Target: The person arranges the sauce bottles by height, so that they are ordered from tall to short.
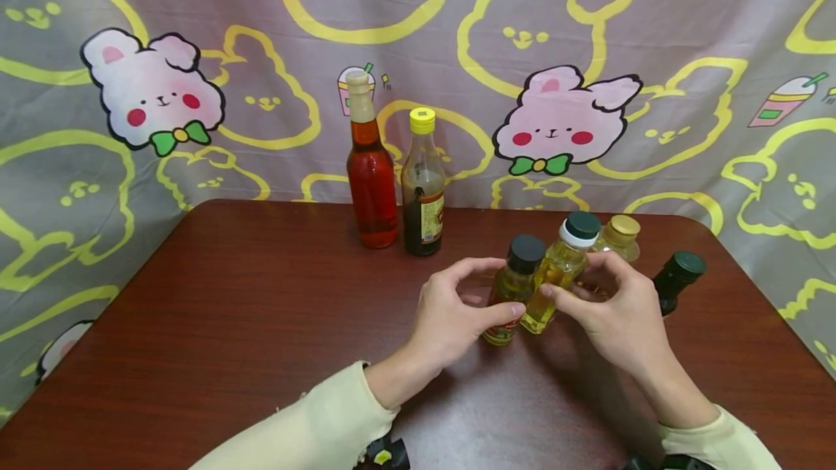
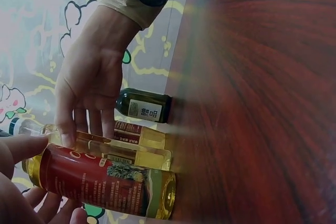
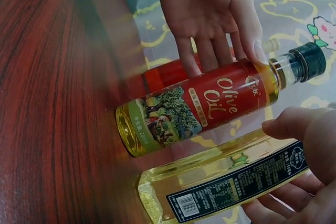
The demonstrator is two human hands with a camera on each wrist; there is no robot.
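My left hand (image 1: 451, 314) holds a small olive oil bottle (image 3: 205, 103) with a red label and a dark cap, thumb on the near side and fingers behind. Beside it, my right hand (image 1: 620, 314) grips a clear, square-sided bottle of yellow oil (image 1: 562, 267), which has a dark green cap with a white collar. The two bottles stand close together, slightly tilted in the head view. In the right wrist view the yellow oil bottle's back label (image 3: 236, 190) with a barcode faces the camera.
Behind my right hand are a gold-capped bottle (image 1: 622, 229) and a dark green bottle (image 1: 679, 274). A tall bottle of red liquid (image 1: 374, 194) and a yellow-capped bottle of dark sauce (image 1: 423, 216) stand at the back of the brown table (image 1: 228, 325). A patterned cloth (image 1: 261, 6) hangs behind.
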